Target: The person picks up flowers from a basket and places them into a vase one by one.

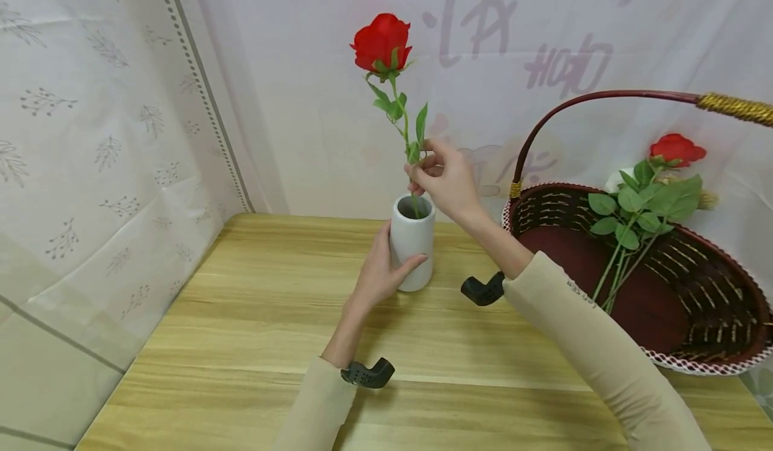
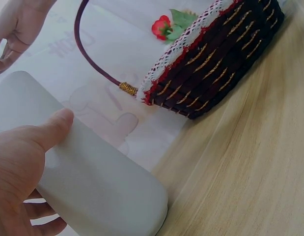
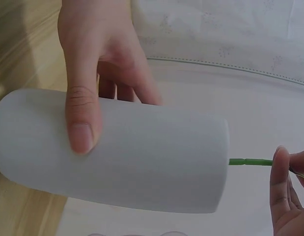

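Note:
A white cylindrical vase (image 1: 413,253) stands upright on the wooden table. My left hand (image 1: 382,266) grips it around the side, thumb across the front, as the left wrist view also shows. Above the vase, my right hand (image 1: 445,177) pinches the green stem of a red rose (image 1: 382,45). The stem's lower end reaches inside the vase mouth; its tip is hidden by the wall. In the right wrist view the green stem (image 3: 250,162) runs from the vase rim to the pinching fingers.
To the right sits a dark woven basket (image 1: 604,350) with a tall arched handle (image 1: 604,98). Another red rose (image 1: 676,150) with green leaves leans inside it. The wooden table (image 1: 253,303) meets a printed white cloth (image 1: 290,102) behind and a patterned cloth (image 1: 109,135) at left.

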The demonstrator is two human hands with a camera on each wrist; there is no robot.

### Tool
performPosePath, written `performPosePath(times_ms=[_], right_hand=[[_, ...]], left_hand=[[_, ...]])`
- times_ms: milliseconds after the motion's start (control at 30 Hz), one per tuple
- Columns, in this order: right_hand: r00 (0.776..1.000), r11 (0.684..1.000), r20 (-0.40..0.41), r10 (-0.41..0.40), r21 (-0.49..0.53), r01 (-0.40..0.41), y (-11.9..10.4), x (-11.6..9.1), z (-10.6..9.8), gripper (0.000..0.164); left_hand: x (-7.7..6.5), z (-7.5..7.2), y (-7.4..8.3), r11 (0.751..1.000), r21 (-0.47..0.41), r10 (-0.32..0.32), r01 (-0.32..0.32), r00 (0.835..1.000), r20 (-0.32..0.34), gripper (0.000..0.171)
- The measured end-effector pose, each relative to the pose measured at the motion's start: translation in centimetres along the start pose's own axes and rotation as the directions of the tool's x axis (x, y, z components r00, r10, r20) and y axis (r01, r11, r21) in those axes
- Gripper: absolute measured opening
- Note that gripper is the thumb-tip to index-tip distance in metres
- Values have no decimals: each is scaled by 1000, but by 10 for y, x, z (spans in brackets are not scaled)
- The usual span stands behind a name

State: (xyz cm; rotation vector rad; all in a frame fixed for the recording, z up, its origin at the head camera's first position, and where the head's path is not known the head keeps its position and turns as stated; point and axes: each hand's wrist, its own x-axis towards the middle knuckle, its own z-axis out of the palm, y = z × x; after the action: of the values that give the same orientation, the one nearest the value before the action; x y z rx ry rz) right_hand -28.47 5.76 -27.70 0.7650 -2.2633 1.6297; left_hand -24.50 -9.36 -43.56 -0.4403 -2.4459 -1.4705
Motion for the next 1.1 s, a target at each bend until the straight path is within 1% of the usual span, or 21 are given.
performPosePath(times_ms=[300, 533, 700, 933, 1100], right_hand=[[1000, 1000, 3, 13, -1, -13, 9, -4, 1, 18], [999, 999, 4, 47, 14, -47, 15, -7, 1, 20], [998, 998, -2, 57, 23, -56, 18, -7, 1, 22], [999, 999, -9, 38, 20, -38, 19, -10, 1, 18], [1000, 999, -9, 16, 50, -15, 19, -11, 2, 15]], left_hand=[[0, 0, 0, 1000, -1, 2, -2, 1000, 0, 86], [0, 0, 0, 1000, 10, -10, 10, 1000, 0, 87], [-1, -1, 1, 1000, 13, -8, 8, 1000, 1, 87], [-1, 0, 1, 1000, 9, -8, 8, 1000, -4, 86], [-1, 0, 1, 1000, 5, -1, 1, 1000, -7, 86]])
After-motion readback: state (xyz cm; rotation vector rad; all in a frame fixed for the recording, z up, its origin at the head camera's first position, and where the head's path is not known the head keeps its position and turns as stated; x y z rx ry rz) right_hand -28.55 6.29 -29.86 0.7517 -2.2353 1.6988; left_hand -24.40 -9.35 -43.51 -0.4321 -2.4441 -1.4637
